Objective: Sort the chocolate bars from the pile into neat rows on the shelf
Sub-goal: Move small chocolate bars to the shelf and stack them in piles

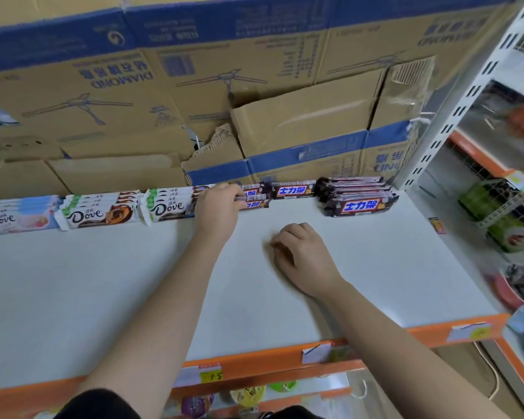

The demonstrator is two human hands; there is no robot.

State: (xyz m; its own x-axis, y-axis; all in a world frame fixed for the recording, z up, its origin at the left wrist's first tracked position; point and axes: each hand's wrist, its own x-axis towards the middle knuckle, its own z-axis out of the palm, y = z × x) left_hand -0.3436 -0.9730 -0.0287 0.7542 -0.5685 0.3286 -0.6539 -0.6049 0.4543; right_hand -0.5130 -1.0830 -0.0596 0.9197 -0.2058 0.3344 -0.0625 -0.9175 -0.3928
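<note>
Chocolate bars stand in rows along the back of the white shelf [103, 282]. From the left come a pale blue Dove stack [15, 217], two white-and-brown Dove stacks [99, 211] [168, 204], then brown Snickers bars [254, 198] [292, 190]. A thicker Snickers stack [357, 196] lies at the right end. My left hand [217, 211] grips the left end of the middle Snickers bars, fingers curled over them. My right hand [300, 258] rests on the bare shelf in front, fingers loosely curled, holding nothing.
Large cardboard boxes [194, 95] form a wall right behind the rows. A white slotted upright [454, 116] marks the shelf's right end, with goods on neighbouring shelves [502, 213] beyond. The orange front edge [270, 361] carries price tags. A small red item [437, 225] lies at the right edge.
</note>
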